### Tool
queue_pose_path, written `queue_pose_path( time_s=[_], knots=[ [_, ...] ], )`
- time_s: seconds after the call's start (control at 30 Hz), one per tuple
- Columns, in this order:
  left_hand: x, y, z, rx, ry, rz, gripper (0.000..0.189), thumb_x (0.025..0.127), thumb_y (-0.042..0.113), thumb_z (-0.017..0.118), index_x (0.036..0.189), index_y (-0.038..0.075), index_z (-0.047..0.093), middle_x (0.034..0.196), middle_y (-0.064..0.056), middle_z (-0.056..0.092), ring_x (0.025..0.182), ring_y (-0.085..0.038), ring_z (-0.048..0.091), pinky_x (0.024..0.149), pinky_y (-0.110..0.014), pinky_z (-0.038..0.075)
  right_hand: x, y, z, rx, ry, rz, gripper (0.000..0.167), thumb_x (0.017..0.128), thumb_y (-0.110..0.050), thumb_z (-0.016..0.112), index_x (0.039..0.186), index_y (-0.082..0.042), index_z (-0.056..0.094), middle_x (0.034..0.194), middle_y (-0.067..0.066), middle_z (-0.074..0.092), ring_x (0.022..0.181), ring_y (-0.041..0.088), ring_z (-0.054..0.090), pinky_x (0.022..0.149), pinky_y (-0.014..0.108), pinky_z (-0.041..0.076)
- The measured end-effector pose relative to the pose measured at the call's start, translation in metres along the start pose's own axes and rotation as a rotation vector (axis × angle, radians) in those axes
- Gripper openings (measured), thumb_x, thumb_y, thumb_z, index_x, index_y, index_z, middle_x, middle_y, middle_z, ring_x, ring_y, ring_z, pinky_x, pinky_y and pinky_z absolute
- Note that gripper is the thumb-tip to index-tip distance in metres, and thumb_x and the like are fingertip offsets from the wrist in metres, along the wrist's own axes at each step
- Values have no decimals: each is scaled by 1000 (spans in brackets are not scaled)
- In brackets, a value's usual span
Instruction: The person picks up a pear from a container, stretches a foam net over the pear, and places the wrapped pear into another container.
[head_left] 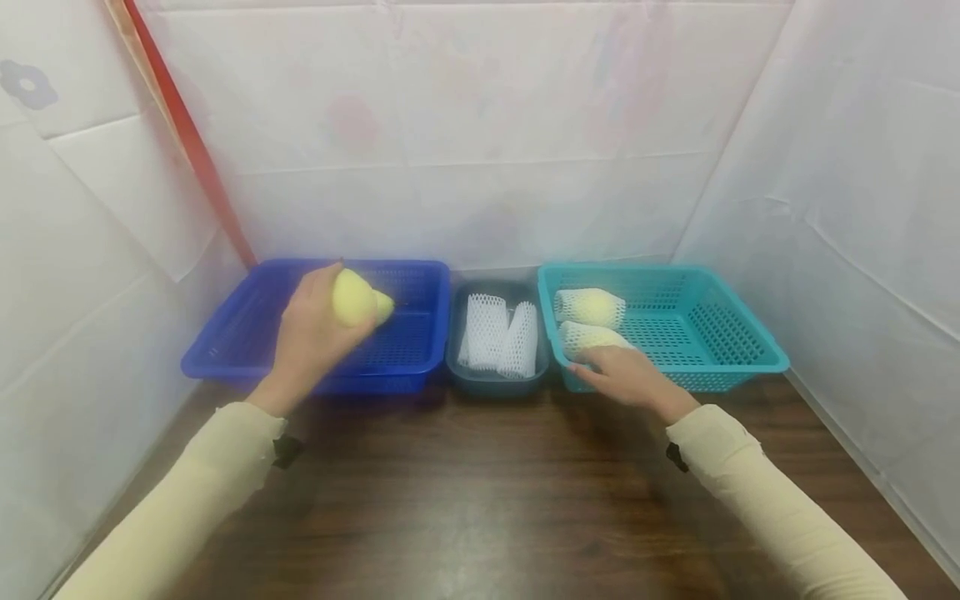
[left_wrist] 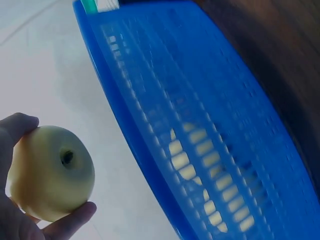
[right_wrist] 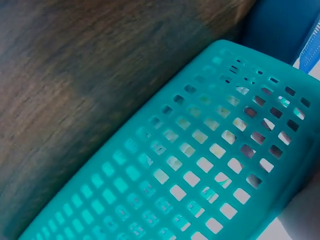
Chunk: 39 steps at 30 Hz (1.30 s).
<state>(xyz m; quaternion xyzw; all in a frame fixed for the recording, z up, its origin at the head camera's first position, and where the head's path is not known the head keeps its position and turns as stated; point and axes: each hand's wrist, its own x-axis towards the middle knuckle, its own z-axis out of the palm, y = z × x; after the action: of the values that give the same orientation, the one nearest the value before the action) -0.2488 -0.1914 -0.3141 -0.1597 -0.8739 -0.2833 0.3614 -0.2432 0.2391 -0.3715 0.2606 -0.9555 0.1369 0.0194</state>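
Cream cloth sleeves [head_left: 757,492] flank a brown wood-grain tabletop [head_left: 480,492] as a person's left hand [head_left: 307,325] grips a smooth, rounded pale-yellow fruit [head_left: 351,298] over a slotted blue plastic basket [head_left: 397,382], the fruit's dark-dimpled end turned toward the wrist, its long axis unclear. Two yellow fruits in white mesh sleeves [head_left: 590,308] lie lengthwise sideways by the right hand [head_left: 622,375], whose hold cannot be told, at the near rim of a teal lattice plastic basket [head_left: 738,368] with open floor to the hand's right. Between both hands, white mesh tubes [head_left: 487,332] point away inside a dark, round-cornered tray [head_left: 495,387].
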Motion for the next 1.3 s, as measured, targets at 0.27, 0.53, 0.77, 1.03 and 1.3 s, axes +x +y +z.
queue_pose_path(
  time_s=[0.27,0.53,0.77,1.03,1.3],
  knots=[
    [-9,29,20,-91,-17,132,78,64,24,84,128,-4,50,122,-23,55,113,-38,50,93,-53,42,20,-29,-11,81,222,-118,27,96,-37,53,107,-14,63,94,-4,63,84,13,58,72,36,50],
    [-25,65,40,-226,-16,190,79,62,22,86,129,-1,51,127,-16,55,115,-32,52,94,-46,44,41,-86,-22,347,258,-238,46,89,-29,65,125,-3,53,109,8,59,93,23,57,78,38,49],
    [-36,94,56,-323,-46,281,76,64,21,85,128,-3,50,126,-17,54,115,-30,51,91,-42,46,48,-121,-21,650,140,-159,69,87,-39,66,143,-11,36,133,10,48,107,22,56,86,35,50],
    [-44,110,67,-402,-98,305,77,66,20,84,130,-2,48,127,-16,53,115,-28,50,94,-42,43,46,-131,-17,805,138,-102,62,78,-37,76,133,-20,52,116,1,57,101,23,56,75,35,54],
    [-50,114,69,-450,-269,211,78,67,18,83,134,6,44,131,-9,48,120,-22,42,98,-42,38,37,-122,-10,788,185,-102,49,76,-34,80,118,-20,60,106,-1,61,97,24,58,74,35,54]
  ],
)
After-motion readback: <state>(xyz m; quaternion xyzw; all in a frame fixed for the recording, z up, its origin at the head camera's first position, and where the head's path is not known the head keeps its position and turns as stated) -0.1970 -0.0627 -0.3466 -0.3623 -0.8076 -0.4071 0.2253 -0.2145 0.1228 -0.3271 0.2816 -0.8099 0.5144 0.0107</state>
